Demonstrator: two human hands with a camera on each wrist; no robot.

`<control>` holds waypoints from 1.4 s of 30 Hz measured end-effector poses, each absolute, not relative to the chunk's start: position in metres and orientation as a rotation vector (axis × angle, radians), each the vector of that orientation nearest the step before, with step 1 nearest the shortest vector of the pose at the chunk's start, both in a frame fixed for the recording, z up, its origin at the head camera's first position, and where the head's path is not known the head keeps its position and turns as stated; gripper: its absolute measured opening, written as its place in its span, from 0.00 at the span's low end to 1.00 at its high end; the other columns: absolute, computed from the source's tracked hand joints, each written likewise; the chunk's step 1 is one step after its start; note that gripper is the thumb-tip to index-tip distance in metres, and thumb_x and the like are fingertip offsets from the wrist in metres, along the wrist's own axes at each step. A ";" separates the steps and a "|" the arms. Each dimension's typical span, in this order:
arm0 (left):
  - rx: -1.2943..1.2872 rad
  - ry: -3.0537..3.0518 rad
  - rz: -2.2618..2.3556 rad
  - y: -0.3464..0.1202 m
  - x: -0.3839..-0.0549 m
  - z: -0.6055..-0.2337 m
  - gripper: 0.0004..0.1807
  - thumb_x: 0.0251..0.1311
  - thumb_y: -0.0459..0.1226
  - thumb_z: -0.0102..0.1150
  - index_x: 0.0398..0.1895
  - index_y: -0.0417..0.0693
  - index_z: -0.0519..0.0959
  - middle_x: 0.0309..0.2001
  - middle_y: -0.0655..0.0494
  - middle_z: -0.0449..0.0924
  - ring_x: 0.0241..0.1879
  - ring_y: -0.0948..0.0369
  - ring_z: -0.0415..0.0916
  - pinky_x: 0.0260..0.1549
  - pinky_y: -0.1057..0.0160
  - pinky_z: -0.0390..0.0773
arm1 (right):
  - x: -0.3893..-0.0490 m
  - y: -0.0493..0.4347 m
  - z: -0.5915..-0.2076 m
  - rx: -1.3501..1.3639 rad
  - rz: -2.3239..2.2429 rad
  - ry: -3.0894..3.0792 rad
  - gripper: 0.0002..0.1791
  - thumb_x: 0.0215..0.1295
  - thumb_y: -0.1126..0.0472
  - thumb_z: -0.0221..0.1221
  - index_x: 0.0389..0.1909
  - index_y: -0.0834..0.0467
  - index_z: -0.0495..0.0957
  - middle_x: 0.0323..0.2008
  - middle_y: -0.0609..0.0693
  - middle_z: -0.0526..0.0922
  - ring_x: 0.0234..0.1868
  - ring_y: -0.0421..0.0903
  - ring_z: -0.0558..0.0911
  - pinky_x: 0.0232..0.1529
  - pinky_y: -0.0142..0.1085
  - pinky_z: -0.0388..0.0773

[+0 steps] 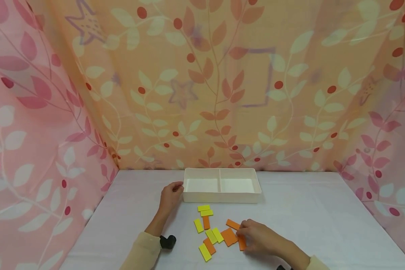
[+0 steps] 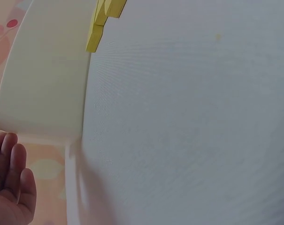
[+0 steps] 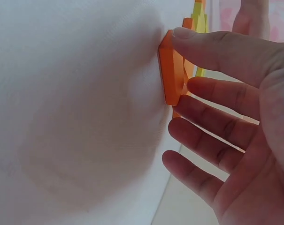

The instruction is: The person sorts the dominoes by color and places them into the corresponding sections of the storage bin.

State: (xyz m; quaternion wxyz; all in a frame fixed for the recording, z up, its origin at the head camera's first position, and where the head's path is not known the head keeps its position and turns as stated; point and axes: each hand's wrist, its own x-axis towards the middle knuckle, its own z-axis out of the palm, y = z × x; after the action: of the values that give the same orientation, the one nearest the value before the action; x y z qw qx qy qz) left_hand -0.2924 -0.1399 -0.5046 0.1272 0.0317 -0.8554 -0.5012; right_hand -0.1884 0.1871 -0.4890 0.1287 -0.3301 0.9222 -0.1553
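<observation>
In the head view my left hand (image 1: 171,195) is at the left end of a white two-compartment box (image 1: 219,197), fingertips right at its wall. Its fingers (image 2: 19,161) look relaxed and slightly bent beside the box's corner in the left wrist view. My right hand (image 1: 261,237) is over the right side of a group of small flat tiles. It pinches an orange tile (image 3: 171,70), thumb at one end and fingertips at the other. Close by lie another orange tile (image 1: 233,224) and a squarish orange piece (image 1: 229,237).
Several yellow tiles (image 1: 205,252) and orange tiles (image 1: 206,222) lie scattered in front of the box, some touching or overlapping. White cloth (image 1: 297,202) covers the table. Patterned curtains (image 1: 219,123) close off the back and both sides.
</observation>
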 end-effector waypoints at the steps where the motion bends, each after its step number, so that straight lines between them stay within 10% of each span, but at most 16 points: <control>1: 0.093 -2.494 -1.460 -0.140 -0.293 -0.505 0.14 0.61 0.34 0.58 0.47 0.36 0.83 0.40 0.42 0.85 0.40 0.53 0.80 0.39 0.62 0.79 | -0.188 0.187 -0.489 -0.962 -0.444 2.685 0.21 0.49 0.50 0.72 0.46 0.49 0.84 0.40 0.36 0.77 0.40 0.32 0.71 0.47 0.32 0.78; 42: 0.134 -2.439 -1.476 -0.142 -0.295 -0.509 0.11 0.60 0.36 0.62 0.41 0.38 0.86 0.38 0.43 0.87 0.37 0.55 0.82 0.33 0.67 0.79 | -0.210 0.194 -0.455 -0.864 -0.601 2.810 0.23 0.51 0.54 0.72 0.48 0.57 0.82 0.39 0.40 0.76 0.41 0.42 0.75 0.45 0.37 0.80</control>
State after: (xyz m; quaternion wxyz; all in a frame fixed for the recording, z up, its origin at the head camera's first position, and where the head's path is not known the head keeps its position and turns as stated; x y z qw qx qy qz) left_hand -0.2953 -0.1417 -0.5091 0.1431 0.0465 -0.8458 -0.5118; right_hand -0.2097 0.1941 -0.4550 0.0704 -0.2872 0.9342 -0.1997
